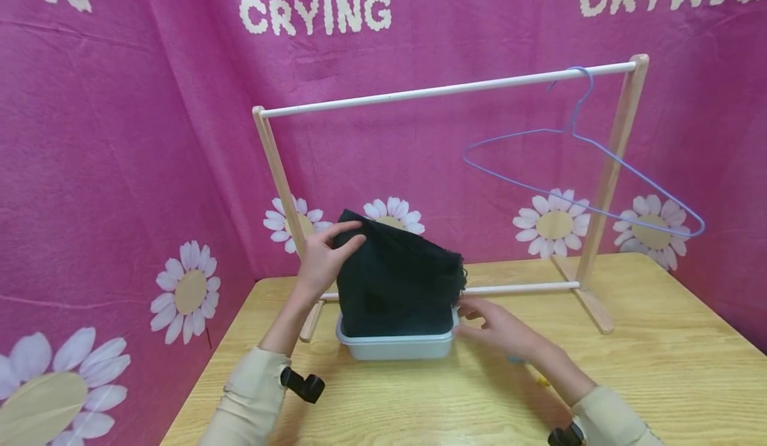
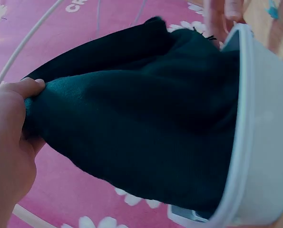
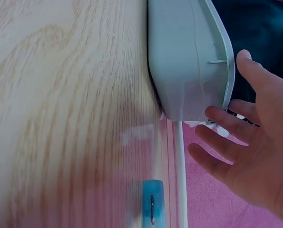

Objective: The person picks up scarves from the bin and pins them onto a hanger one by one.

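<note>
A dark green-black cloth with a frayed, fringed right edge rises out of a pale plastic box. Its upper left corner is pinched between thumb and fingers of my left hand. In the left wrist view the cloth stretches from that pinch down into the box, its lower part hidden inside. My right hand is at the right end of the box, beside the fringe. The right wrist view shows that hand with fingers spread and slightly bent around the rim, pinching nothing; whether they touch it I cannot tell.
Behind the box stands a wooden rack with a white top rail. A purple wire hanger hangs at its right end. A blue clip-like piece and a small yellow object lie on the wooden table near my right arm.
</note>
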`<control>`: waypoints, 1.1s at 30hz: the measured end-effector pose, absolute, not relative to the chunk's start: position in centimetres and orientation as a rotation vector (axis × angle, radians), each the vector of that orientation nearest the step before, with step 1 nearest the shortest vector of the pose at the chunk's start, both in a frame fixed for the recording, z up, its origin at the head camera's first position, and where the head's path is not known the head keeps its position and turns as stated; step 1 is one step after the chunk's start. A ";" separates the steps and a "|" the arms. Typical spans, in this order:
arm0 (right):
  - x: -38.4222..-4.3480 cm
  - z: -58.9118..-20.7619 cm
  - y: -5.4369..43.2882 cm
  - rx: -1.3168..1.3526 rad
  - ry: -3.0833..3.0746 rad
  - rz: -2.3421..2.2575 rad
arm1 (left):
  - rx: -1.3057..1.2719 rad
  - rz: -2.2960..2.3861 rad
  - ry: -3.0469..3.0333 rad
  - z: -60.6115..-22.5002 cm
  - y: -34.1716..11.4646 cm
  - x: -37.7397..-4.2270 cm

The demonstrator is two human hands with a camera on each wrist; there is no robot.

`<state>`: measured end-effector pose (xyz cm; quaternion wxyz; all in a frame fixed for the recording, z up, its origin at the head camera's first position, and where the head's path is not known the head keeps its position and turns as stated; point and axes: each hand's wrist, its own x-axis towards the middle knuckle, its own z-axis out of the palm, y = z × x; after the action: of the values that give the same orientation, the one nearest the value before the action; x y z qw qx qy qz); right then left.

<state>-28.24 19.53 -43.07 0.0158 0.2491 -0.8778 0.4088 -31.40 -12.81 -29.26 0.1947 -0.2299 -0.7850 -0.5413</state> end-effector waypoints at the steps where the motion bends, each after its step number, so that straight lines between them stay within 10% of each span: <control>1: -28.2 -43.1 19.6 0.767 -2.735 1.273 | -0.637 -1.535 -2.189 -29.2 -12.9 -31.7; 18: -28.1 -42.2 20.0 0.773 -2.690 1.108 | -0.735 -1.497 -2.010 -24.7 -12.9 -33.4; 33: -27.9 -33.1 27.3 0.659 -2.428 0.744 | -0.734 -1.482 -2.022 -23.9 -13.2 -33.6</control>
<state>-27.85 27.30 -33.12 0.2561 0.2428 -0.8946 0.2743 -33.60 -13.20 -23.88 0.2616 -0.2710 -0.7471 -0.5477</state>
